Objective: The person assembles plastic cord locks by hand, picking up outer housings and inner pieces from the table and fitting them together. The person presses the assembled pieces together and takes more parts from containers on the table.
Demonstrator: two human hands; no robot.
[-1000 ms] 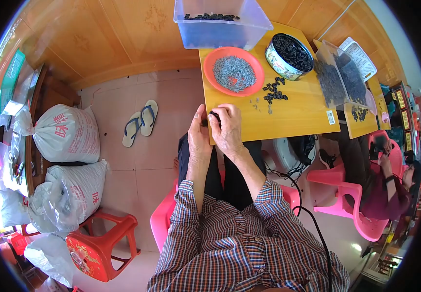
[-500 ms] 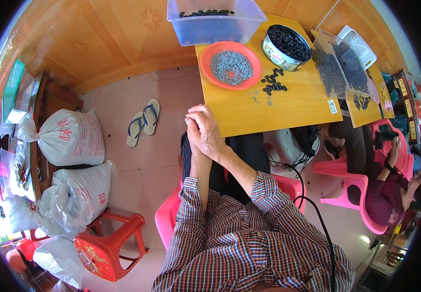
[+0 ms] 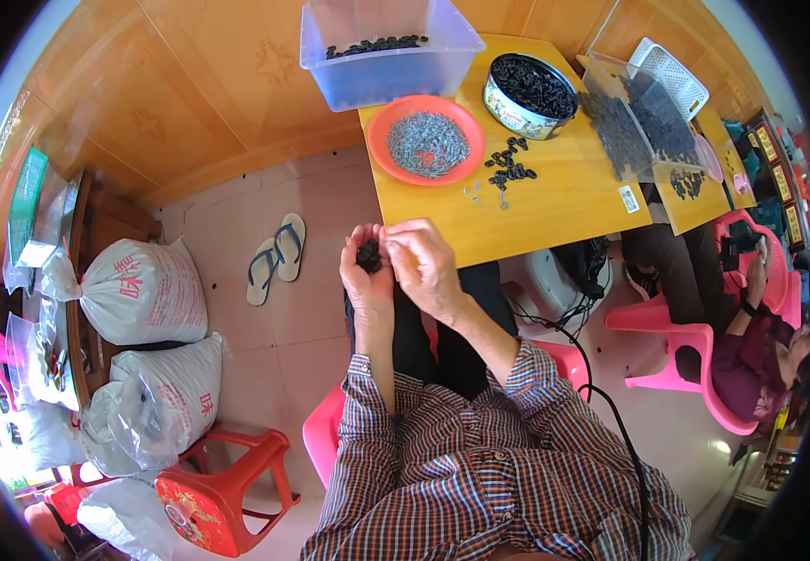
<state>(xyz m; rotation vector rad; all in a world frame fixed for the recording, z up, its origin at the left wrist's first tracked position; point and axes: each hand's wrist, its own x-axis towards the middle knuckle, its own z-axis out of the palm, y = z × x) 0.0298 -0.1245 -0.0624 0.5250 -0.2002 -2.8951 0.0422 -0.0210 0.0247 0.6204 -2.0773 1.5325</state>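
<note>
My left hand (image 3: 366, 280) is cupped, palm up, around a small heap of black pieces (image 3: 368, 255), just off the table's near left corner. Beside it, my right hand (image 3: 424, 266) has thumb and fingers pinched together near the left fingertips; what is between them is too small to make out. On the yellow table (image 3: 480, 229), closest to my hands, is an orange plate (image 3: 379, 140) of small grey metal-looking pieces (image 3: 426, 143). Loose black pieces (image 3: 513, 173) and a few tiny pale pieces (image 3: 476, 194) lie to its right.
A clear plastic box (image 3: 386, 79) and a round tin (image 3: 517, 114) hold black pieces. Another clear container (image 3: 615, 140) stands farther right. Flip-flops (image 3: 276, 257), white sacks (image 3: 148, 290) and a red stool (image 3: 213, 505) are left. A person (image 3: 751, 379) sits at right on a pink chair.
My hands were clasped together; now they have parted, the left turned palm up and showing black pieces, the right pinching beside it. The table appears slightly lower and farther left in view.
</note>
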